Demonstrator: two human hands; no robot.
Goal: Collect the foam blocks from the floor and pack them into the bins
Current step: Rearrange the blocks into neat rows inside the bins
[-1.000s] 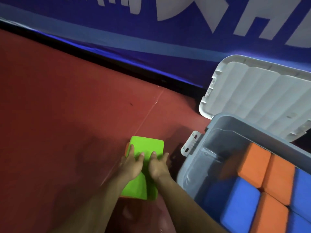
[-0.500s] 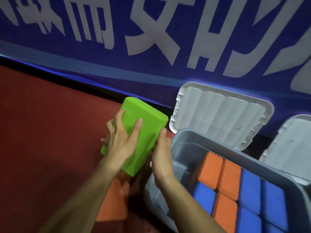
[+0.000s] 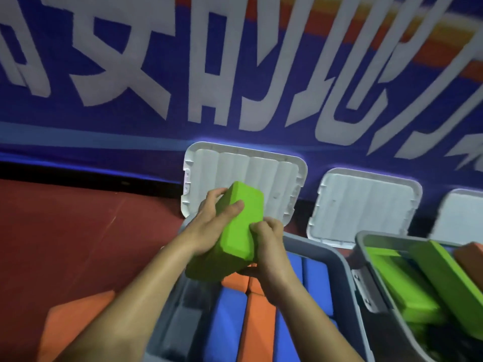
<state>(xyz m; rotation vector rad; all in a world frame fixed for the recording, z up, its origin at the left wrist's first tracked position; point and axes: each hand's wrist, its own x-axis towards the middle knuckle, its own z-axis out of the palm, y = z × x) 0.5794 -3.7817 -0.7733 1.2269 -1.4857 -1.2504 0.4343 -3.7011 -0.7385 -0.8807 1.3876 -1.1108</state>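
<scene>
Both hands hold a green foam block point(image 3: 236, 231) in the air above the near grey bin point(image 3: 337, 259). My left hand point(image 3: 209, 223) grips its left side, thumb across the top face. My right hand point(image 3: 269, 244) grips its right lower edge with curled fingers. The near bin holds blue blocks point(image 3: 227, 325) and orange blocks point(image 3: 258, 317). An orange block point(image 3: 73, 320) lies on the red floor to the bin's left. A second grey bin point(image 3: 366, 246) at the right holds green blocks point(image 3: 402, 286) and a brown-orange one point(image 3: 470, 259).
White bin lids point(image 3: 261, 176) point(image 3: 366, 205) lean against a blue banner wall point(image 3: 235, 74) behind the bins; a third lid point(image 3: 462, 215) shows at the far right. Red floor point(image 3: 78, 231) stretches to the left.
The green block was lifted off the floor and carried right, now over the near bin. The view swung right, bringing the second bin and more lids into sight.
</scene>
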